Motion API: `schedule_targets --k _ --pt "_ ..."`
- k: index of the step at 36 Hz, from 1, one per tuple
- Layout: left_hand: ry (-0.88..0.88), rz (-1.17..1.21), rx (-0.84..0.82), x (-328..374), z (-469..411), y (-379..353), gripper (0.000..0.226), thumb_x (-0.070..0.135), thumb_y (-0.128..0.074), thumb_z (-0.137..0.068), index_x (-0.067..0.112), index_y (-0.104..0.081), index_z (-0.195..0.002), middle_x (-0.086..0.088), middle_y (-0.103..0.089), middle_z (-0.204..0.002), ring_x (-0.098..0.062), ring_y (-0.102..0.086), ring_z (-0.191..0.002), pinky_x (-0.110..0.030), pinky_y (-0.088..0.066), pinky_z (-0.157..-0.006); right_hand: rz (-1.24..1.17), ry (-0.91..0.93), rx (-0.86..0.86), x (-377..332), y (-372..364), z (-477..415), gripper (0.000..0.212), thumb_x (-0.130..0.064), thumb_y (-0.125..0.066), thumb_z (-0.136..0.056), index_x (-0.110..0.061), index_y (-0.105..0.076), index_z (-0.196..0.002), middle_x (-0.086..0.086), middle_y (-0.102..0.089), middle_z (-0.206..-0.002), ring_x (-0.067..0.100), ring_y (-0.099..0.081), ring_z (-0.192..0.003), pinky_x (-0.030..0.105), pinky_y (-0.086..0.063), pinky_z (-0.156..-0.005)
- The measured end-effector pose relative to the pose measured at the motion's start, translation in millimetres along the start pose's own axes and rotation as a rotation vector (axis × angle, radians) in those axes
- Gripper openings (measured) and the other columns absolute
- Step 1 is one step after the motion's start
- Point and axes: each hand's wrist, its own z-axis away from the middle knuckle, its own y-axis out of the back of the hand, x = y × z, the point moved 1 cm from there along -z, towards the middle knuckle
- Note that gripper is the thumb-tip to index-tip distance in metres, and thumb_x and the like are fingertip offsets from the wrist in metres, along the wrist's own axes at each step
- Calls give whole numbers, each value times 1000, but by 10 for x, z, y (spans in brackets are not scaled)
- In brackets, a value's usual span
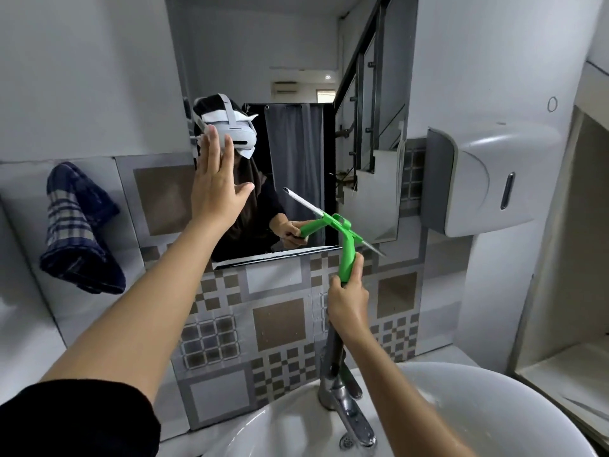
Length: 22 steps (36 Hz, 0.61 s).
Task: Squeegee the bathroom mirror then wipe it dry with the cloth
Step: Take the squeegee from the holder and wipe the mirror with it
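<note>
The mirror [296,77] hangs on the wall above the tiled strip. My left hand [216,189] is flat, fingers spread, pressed against the mirror's left edge and holds nothing. My right hand [347,300] grips the handle of a green squeegee [346,245], whose blade lies slanted against the lower right part of the glass. The mirror shows the reflection of the person with the squeegee. A dark blue checked cloth [77,229] hangs on the wall at the left, away from both hands.
A white basin [494,400] with a chrome tap [346,400] sits just below my right arm. A grey paper dispenser [487,179] juts from the wall to the right of the mirror. An open white cabinet stands at far right.
</note>
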Motion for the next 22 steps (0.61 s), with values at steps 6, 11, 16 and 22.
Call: schedule_targets --k 6,11,16,22 --pt "-17 -26 -31 -14 48 16 89 27 -63 -87 12 1 -147 -12 11 -156 -27 9 -143 -38 -11 -117 43 10 -72 51 -260 215 67 -17 -37 -97 -38 4 -146 6 -45 -72 12 -39 -53 26 -40 -46" --pt "-31 -27 -49 -55 167 -45 88 25 -63 -86 12 -1 -147 -12 8 -156 -27 7 -143 -43 -18 -116 182 56 -97 98 -436 373 68 -22 -38 -97 -40 7 -145 8 -51 -75 15 -46 -58 31 -44 -51" --pt "-56 -36 -43 -112 228 -60 87 24 -64 -85 11 -5 -147 -13 4 -156 -27 4 -144 -39 -14 -117 266 88 -127 100 -536 485 69 -21 -36 -98 -41 12 -143 1 -47 -71 17 -51 -64 38 -55 -64" --pt "-50 -29 -64 -149 360 -97 86 24 -64 -85 11 -7 -147 -13 4 -156 -28 3 -144 -40 -8 -115 363 145 -138 152 -598 579 70 -19 -35 -98 -42 22 -131 9 -54 -76 28 -60 -71 42 -55 -66"
